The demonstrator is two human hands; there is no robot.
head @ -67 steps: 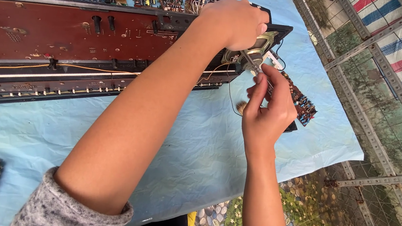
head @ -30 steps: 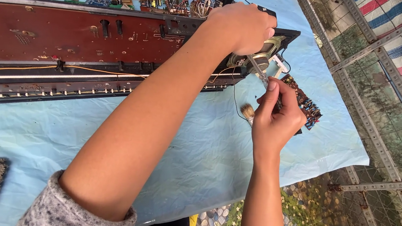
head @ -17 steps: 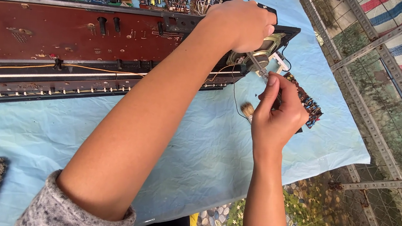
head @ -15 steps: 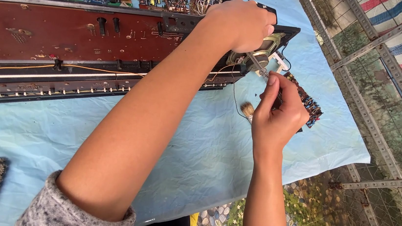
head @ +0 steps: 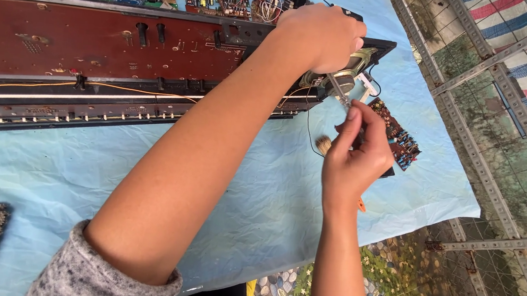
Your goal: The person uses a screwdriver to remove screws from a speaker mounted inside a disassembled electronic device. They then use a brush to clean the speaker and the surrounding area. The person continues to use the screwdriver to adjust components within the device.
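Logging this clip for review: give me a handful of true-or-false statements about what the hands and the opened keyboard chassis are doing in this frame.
1. The left hand rests on the right end of the long dark red chassis. True.
2. The right hand holds a thin metal tool pointed at the speaker. True.
3. The work lies on a bare wooden bench. False: it lies on a light blue sheet.
4. A small circuit board lies to the right of the right hand. True.
5. Both hands are empty and off the chassis. False: the right grips the tool, and the left presses on the chassis end.
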